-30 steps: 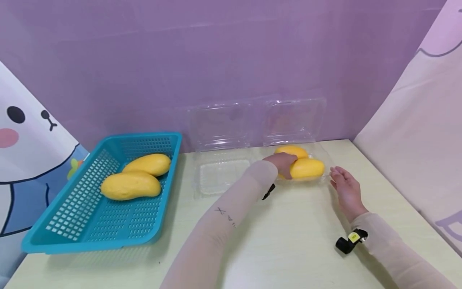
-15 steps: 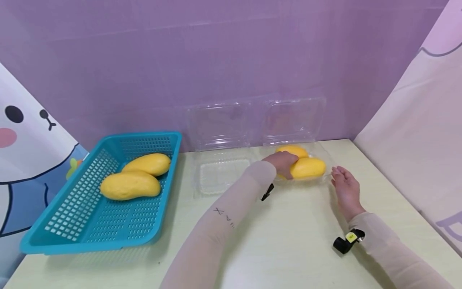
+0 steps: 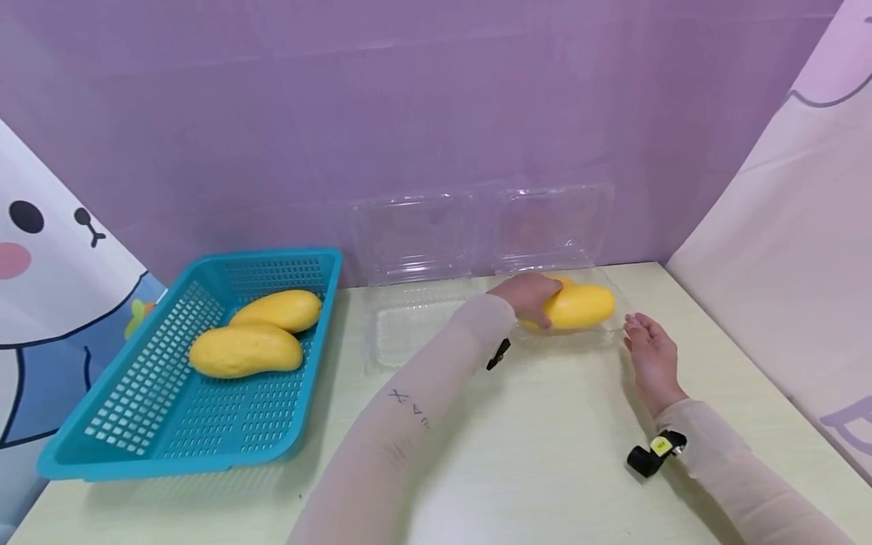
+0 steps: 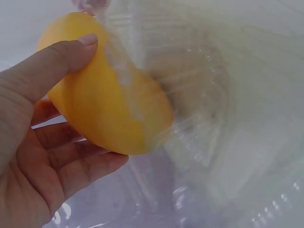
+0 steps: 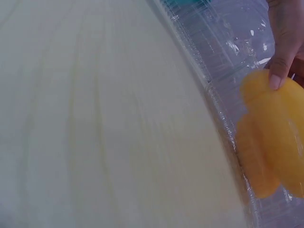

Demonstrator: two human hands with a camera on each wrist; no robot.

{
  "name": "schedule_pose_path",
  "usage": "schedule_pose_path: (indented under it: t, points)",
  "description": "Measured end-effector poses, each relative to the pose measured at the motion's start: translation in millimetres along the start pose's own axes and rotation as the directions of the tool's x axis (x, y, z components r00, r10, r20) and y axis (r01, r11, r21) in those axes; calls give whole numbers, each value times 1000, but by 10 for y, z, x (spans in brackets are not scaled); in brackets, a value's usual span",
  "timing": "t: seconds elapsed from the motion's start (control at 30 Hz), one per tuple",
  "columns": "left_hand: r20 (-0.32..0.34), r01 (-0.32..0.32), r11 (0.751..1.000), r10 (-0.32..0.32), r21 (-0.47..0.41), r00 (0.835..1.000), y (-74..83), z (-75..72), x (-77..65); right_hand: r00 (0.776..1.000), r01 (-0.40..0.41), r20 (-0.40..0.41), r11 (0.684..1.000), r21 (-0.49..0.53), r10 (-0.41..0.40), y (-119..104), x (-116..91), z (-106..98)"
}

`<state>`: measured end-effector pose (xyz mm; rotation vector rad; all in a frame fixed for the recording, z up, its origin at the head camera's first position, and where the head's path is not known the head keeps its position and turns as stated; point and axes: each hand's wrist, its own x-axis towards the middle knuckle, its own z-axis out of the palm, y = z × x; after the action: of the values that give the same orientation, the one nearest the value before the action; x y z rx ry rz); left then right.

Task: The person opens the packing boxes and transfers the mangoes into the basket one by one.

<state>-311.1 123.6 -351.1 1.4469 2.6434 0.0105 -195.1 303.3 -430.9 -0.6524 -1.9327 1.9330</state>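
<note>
My left hand (image 3: 527, 297) grips a yellow mango (image 3: 580, 306) at its left end, thumb on top and fingers beneath in the left wrist view. This mango (image 4: 102, 99) is over the right clear plastic clamshell box (image 3: 599, 333). A second mango (image 3: 564, 281) shows only as a sliver behind it, mostly hidden by the hand and the front mango. At the box's front right corner, my right hand (image 3: 652, 359) pinches the thin plastic edge between thumb and fingertips. The right hand lies out of its own wrist view, which shows the gripped mango (image 5: 275, 128) and the box's edge.
A blue-green basket (image 3: 320, 378) at left holds two mangoes (image 3: 247, 350). Between basket and right box stands another clear clamshell (image 3: 409, 333), its lid (image 3: 415, 238) raised against the purple backdrop (image 3: 436, 113). The right box's lid (image 3: 553, 227) also stands up. A pale table (image 3: 545, 454) lies beneath.
My left hand has lifted or shifted the front mango slightly back, so it now covers most of the rear one. The right hand stays at the box corner.
</note>
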Motion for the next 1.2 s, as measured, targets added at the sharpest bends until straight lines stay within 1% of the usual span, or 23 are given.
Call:
schedule_pose_path:
  t: [0.1, 0.2, 0.43, 0.53, 0.83, 1.0, 1.07, 1.2]
  points:
    - [-15, -20, 1000, 20, 10, 1000, 1, -50, -38, 1000, -2, 2, 1000, 11, 2, 10, 11, -4]
    - [-14, -27, 999, 27, 24, 1000, 28, -96, -74, 1000, -14, 7, 1000, 9, 14, 19, 22, -22]
    - [13, -11, 999, 11, 40, 1000, 72, -170, -146, 999, -20, 25, 1000, 9, 20, 23, 29, -39]
    - [9, -14, 999, 14, 35, 1000, 67, -189, -182, 999, -24, 32, 1000, -1, 24, 19, 34, -38]
    - [-25, -12, 1000, 12, 5, 1000, -11, -219, -305, 999, -23, 37, 999, -26, 24, 23, 48, -14]
    - [-22, 7, 1000, -7, -14, 1000, -61, -252, -361, 999, -21, 41, 999, -34, 22, 8, 45, -7]
    - [-26, 14, 1000, -14, -7, 1000, -81, -267, -384, 999, -24, 45, 999, -40, 26, 6, 55, -10]
    - [-45, 0, 999, 2, 39, 999, -116, -317, -444, 998, -27, 49, 999, -43, 29, 5, 83, -18]
